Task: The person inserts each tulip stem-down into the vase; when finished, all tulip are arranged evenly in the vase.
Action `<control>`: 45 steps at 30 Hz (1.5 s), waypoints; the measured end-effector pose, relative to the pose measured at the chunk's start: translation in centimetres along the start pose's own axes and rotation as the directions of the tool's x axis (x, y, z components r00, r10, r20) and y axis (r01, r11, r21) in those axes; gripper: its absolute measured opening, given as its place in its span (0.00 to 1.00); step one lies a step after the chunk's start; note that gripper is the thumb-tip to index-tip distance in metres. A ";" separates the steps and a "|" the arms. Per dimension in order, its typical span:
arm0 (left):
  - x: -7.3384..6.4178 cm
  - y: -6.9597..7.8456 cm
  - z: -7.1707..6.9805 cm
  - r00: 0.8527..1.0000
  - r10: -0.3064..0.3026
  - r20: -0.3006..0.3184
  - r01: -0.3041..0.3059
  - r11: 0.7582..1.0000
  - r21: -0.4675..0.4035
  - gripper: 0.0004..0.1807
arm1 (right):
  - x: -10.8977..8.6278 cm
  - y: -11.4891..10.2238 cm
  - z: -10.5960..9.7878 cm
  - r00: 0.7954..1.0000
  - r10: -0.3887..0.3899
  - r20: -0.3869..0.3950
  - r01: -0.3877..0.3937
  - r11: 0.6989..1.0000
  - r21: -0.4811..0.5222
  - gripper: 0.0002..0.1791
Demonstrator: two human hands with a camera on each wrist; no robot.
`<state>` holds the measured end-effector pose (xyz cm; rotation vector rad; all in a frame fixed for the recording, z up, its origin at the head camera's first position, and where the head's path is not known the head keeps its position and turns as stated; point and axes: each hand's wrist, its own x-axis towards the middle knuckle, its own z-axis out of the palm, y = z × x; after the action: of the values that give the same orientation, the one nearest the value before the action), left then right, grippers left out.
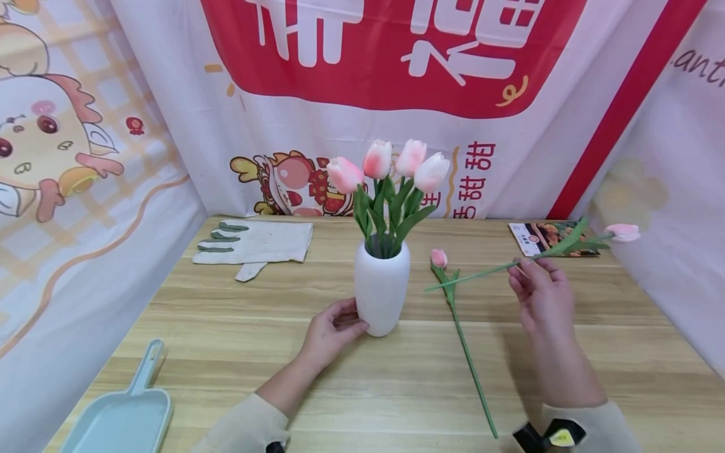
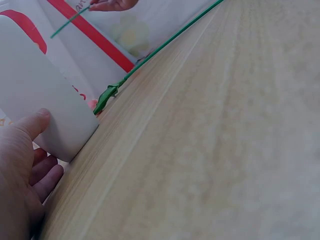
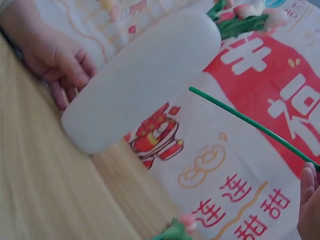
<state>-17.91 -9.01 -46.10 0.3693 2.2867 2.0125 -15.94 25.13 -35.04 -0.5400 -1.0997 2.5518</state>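
A white vase (image 1: 382,292) stands upright at the middle of the wooden table with several pink and white tulips (image 1: 396,217) in it. My left hand (image 1: 331,333) holds it low on its left side; in the left wrist view the thumb (image 2: 36,122) lies against the vase wall. To the right, my right hand (image 1: 545,299) pinches the green stem of a pink tulip (image 1: 566,244) above the table. That tulip's bloom points right, and its bare stem end (image 3: 235,112) points toward the vase. Another pink tulip (image 1: 450,292) lies on the table between the vase and my right hand.
A white glove (image 1: 272,242) with grey-green finger parts lies at the back left. At the front left is a light blue dustpan (image 1: 121,418). A printed packet (image 1: 527,238) lies at the back right, partly behind the held tulip. Printed cloth hangs behind the table.
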 end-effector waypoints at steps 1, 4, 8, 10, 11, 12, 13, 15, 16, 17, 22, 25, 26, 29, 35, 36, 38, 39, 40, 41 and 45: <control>0.0 0.0 0.0 1.000 0.003 0.000 -0.003 1.000 -0.002 0.25 | -0.2 -0.2 0.3 1.000 -0.008 -0.001 0.008 1.000 0.013 0.20; 0.1 -0.1 0.0 1.000 0.014 0.000 -0.014 1.000 -0.007 0.25 | -0.8 -0.9 1.1 1.000 -0.028 0.011 0.027 0.998 0.051 0.21; 0.1 -0.1 0.0 1.000 0.015 0.002 -0.015 1.000 -0.006 0.25 | -1.6 -1.5 2.4 0.997 -0.067 0.034 0.063 0.994 0.090 0.20; 0.1 -0.2 0.0 1.000 0.014 0.004 -0.014 1.000 -0.002 0.25 | -2.0 -1.7 3.0 0.995 -0.092 0.049 0.086 0.990 0.110 0.19; 0.1 -0.2 0.0 1.000 0.014 0.005 -0.014 1.000 -0.003 0.25 | -2.2 -1.8 3.2 0.993 -0.105 0.061 0.097 0.988 0.123 0.18; 0.1 -0.2 0.0 1.000 0.013 0.006 -0.013 1.000 -0.003 0.26 | -2.4 -1.9 3.5 0.990 -0.116 0.076 0.105 0.985 0.137 0.17; 0.1 -0.2 -0.1 1.000 0.011 0.008 -0.011 1.000 -0.004 0.26 | -2.6 -1.9 3.8 0.988 -0.129 0.087 0.115 0.982 0.149 0.16; 0.1 -0.3 -0.1 1.000 0.009 0.010 -0.009 1.000 -0.008 0.26 | -3.1 -2.0 4.4 0.982 -0.152 0.114 0.131 0.976 0.176 0.15; 0.1 -0.3 0.0 1.000 0.008 0.011 -0.008 1.000 -0.011 0.26 | -3.3 -1.9 4.7 0.979 -0.163 0.123 0.138 0.972 0.188 0.14; 0.1 -0.3 0.0 1.000 0.007 0.011 -0.007 1.000 -0.013 0.26 | -3.5 -1.9 5.0 0.976 -0.176 0.129 0.149 0.970 0.193 0.14; 0.1 -0.3 -0.1 1.000 0.004 0.013 -0.004 1.000 -0.017 0.26 | -4.4 -1.2 6.6 0.958 -0.255 0.135 0.231 0.958 0.170 0.15; 0.1 -0.2 -0.1 1.000 0.000 0.013 0.000 1.000 -0.014 0.26 | -4.8 -0.8 7.4 0.938 -0.315 0.147 0.296 0.945 0.138 0.16; 0.1 -0.2 -0.1 1.000 -0.001 0.013 0.002 1.000 -0.015 0.26 | -5.0 -0.7 7.6 0.930 -0.335 0.153 0.317 0.940 0.129 0.17; 0.0 -0.1 -0.1 1.000 -0.004 0.012 0.004 1.000 -0.017 0.26 | -5.4 -0.4 8.2 0.905 -0.385 0.181 0.375 0.923 0.086 0.18; 0.0 0.0 -0.1 1.000 -0.007 0.009 0.007 1.000 -0.019 0.25 | -6.2 0.1 9.2 0.841 -0.459 0.288 0.478 0.878 0.005 0.14; 0.0 0.0 0.0 1.000 -0.004 0.008 0.004 1.000 -0.020 0.25 | -6.4 0.3 9.3 0.825 -0.471 0.312 0.496 0.868 0.000 0.13; 0.0 0.0 0.0 1.000 -0.002 0.008 0.002 1.000 -0.020 0.25 | -6.6 0.5 9.6 0.787 -0.497 0.367 0.536 0.844 -0.007 0.12; 0.0 0.0 0.0 1.000 -0.001 0.009 0.001 1.000 -0.021 0.25 | -6.8 0.5 9.7 0.768 -0.504 0.394 0.554 0.832 -0.014 0.12; 0.0 0.0 0.0 1.000 0.000 0.011 0.001 1.000 -0.021 0.25 | -6.9 0.6 9.8 0.752 -0.510 0.418 0.568 0.822 -0.020 0.12; 0.0 0.0 0.0 1.000 0.000 0.012 0.001 1.000 -0.020 0.26 | -7.0 0.7 9.9 0.737 -0.512 0.441 0.581 0.813 -0.028 0.12; 0.0 0.0 -0.1 1.000 -0.007 0.015 0.007 1.000 -0.016 0.26 | -7.5 0.9 10.4 0.723 -0.483 0.494 0.612 0.779 -0.135 0.12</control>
<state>-17.91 -9.10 -46.11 0.3734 2.2586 2.0166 -14.16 14.85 -27.51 0.3113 -1.5236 2.0114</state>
